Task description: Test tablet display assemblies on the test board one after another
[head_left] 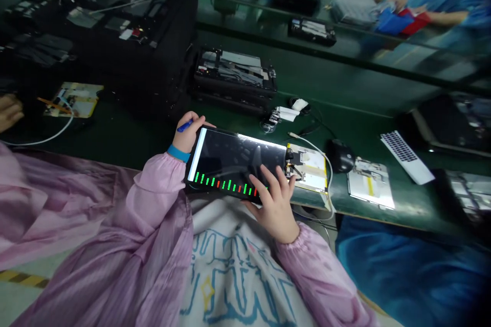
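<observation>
A lit tablet screen with a row of green and red bars along its lower edge is tilted over the table's front edge. My left hand grips its upper left corner, and a blue pen is tucked in that same hand. Over the lower right part of the screen, my right hand is open with fingers spread, the fingertips at the glass. Against the screen's right end lies a circuit board with a white battery, joined to it by short black connectors. A white cable curves around the board.
Behind the screen are stacked black trays of devices. To the right lie a black mouse, another battery assembly and a small white keyboard. A neighbour's hand is at the far left. People in blue work across the table.
</observation>
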`<state>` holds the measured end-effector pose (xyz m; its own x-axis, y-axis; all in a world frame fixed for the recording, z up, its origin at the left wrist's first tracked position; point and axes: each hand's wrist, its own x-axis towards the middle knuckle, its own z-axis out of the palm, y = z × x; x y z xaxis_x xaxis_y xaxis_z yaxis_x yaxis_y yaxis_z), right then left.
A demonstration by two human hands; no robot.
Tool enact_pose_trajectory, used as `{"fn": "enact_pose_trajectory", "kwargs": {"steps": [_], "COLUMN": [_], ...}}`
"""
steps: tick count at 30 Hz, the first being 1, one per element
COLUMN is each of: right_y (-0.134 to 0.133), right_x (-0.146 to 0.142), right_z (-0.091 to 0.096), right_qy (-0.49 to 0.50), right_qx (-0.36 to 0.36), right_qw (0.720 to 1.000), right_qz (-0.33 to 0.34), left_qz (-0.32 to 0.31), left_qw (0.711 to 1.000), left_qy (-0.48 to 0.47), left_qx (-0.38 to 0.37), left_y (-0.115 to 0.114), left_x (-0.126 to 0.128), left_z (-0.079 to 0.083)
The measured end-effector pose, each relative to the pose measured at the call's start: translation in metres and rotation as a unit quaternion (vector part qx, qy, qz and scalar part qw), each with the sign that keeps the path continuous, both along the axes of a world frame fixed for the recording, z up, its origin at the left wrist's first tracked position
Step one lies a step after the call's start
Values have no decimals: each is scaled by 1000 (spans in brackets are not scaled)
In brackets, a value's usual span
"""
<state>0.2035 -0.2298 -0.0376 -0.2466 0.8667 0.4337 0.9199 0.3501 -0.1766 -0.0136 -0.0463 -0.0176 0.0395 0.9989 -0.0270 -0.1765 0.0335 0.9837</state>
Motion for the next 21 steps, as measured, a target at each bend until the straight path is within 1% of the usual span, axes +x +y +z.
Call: {"fn": "enact_pose_trajectory", "kwargs": {"steps": [3,6,12,16,19,21], "right_y": [-2,1,2,3,6,9], "right_x": [-1,-1,4,21,38,46], "right_z": [-6,-6,-2,-5,-15,-25], "right_qy": [8,15,38,102,115,123], "right_qx": [30,49,48,85,113,129], "right_qw": [1000,999,998,991,987,983], "right_qz": [4,12,30,8,-28,-37], "left_qz": [3,4,6,13,15,15], "left_qw": [1000,1000,1000,999,999,998], "left_qy": [8,9,26,33,41,39], "left_qx": [-4,-2,-6,-20,-31,-46], "left_y": [0,1,2,1,0,1], "left_x": [1,0,0,0,0,0], "left_z": [1,0,0,2,4,7]}}
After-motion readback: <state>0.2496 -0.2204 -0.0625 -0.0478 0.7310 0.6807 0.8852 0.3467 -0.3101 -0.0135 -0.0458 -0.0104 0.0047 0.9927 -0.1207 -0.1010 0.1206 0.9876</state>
